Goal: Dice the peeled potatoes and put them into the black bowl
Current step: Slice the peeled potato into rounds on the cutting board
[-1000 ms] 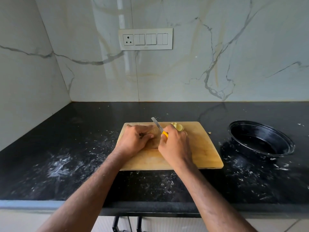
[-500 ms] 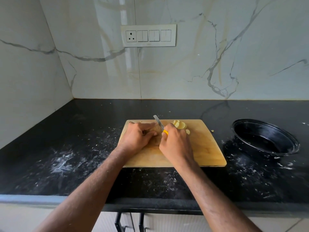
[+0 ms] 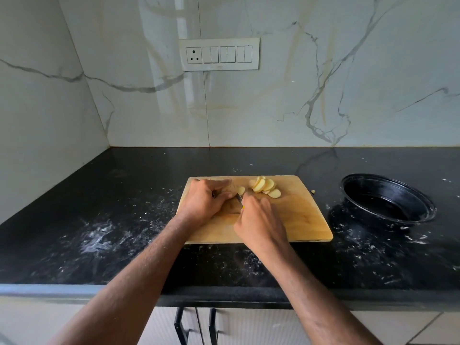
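Note:
A wooden cutting board lies on the black counter. My left hand presses down on a peeled potato, which it almost wholly covers. My right hand grips a small knife with a yellow handle, its blade down at the cut face of the potato. Several pale yellow potato slices lie fanned at the board's far edge, just beyond the blade. The black bowl stands to the right of the board and looks empty.
White smears and crumbs speckle the black counter left, front and right of the board. A small potato scrap lies between board and bowl. Marble walls close the back and left. A switch plate sits on the back wall.
The knife blade has come down from a raised tilt into the potato. More slices now lie fanned at the far edge of the board. The camera has tilted slightly.

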`<control>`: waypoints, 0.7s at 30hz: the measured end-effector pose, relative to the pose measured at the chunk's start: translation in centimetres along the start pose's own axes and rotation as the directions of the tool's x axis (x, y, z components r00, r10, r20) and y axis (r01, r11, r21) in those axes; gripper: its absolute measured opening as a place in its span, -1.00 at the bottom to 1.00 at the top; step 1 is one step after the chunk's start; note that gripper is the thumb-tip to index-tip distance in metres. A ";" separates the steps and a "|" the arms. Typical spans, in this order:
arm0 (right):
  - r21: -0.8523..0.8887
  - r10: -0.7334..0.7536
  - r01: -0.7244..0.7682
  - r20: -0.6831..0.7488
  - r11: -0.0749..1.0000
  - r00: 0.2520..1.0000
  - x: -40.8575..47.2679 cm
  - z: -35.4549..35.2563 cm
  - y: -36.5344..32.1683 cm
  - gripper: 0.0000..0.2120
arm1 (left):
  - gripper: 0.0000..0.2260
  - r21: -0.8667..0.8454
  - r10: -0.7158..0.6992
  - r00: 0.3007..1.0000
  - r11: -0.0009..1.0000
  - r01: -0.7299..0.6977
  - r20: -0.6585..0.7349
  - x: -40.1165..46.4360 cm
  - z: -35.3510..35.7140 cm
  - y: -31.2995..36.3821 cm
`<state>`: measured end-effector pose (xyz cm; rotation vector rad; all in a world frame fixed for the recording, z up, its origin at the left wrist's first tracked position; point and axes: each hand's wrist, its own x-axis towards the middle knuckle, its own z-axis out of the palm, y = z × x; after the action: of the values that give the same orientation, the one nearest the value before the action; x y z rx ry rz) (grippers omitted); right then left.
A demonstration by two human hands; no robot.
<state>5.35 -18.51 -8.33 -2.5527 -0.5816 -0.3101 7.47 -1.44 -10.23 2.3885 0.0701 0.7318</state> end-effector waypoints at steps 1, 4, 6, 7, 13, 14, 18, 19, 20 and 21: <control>-0.007 -0.003 0.003 -0.001 1.000 1.000 -0.2 -0.2 0.1 -0.78 | -0.62 -0.004 -0.009 1.000 1.000 0.009 0.001 0.0 -0.1 0.0; -0.025 -0.008 0.007 -0.029 1.000 1.000 -0.8 -0.3 0.7 -0.80 | -0.62 -0.034 -0.024 1.000 0.999 0.024 0.018 0.1 -0.2 -0.1; -0.006 0.010 -0.011 -0.079 1.000 0.997 -1.0 -0.3 1.4 -0.83 | -0.61 -0.045 -0.017 1.000 0.999 0.018 0.025 0.1 -0.3 0.0; 0.004 0.021 -0.020 -0.109 1.000 0.994 -1.0 -0.3 1.6 -0.84 | -0.61 -0.042 -0.014 1.000 0.999 0.015 0.023 0.2 -0.3 -0.1; 0.051 0.021 -0.010 -0.218 0.999 0.976 -0.8 -0.5 1.3 -0.90 | -0.76 0.004 -0.022 0.999 1.000 0.021 0.041 0.3 -0.3 -0.3; 0.060 0.013 0.001 -0.231 0.998 0.973 -0.7 -0.4 1.1 -0.90 | -0.80 0.012 -0.019 0.999 1.000 0.018 0.041 0.3 -0.3 -0.3; 0.107 0.026 0.001 -0.251 0.994 0.968 0.1 0.4 0.3 -0.89 | -0.81 0.018 0.018 0.999 1.000 -0.019 0.041 0.2 -0.3 -0.4; 0.106 0.030 -0.004 -0.250 0.994 0.968 0.2 0.6 0.3 -0.89 | -0.82 0.010 0.023 0.999 1.000 -0.023 0.043 0.2 -0.4 -0.4; 0.103 0.032 -0.006 -0.250 0.995 0.968 0.3 0.7 0.3 -0.88 | -0.83 -0.002 0.026 0.999 1.000 -0.026 0.042 0.2 -0.4 -0.3; 0.102 0.032 -0.006 -0.254 0.995 0.967 0.4 0.8 0.3 -0.88 | -0.83 -0.015 0.028 0.999 1.000 -0.027 0.041 0.1 -0.5 -0.2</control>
<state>5.90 -18.20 -8.97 -2.3706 -0.4626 -0.5782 7.36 -0.97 -10.02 2.3938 0.0147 0.6926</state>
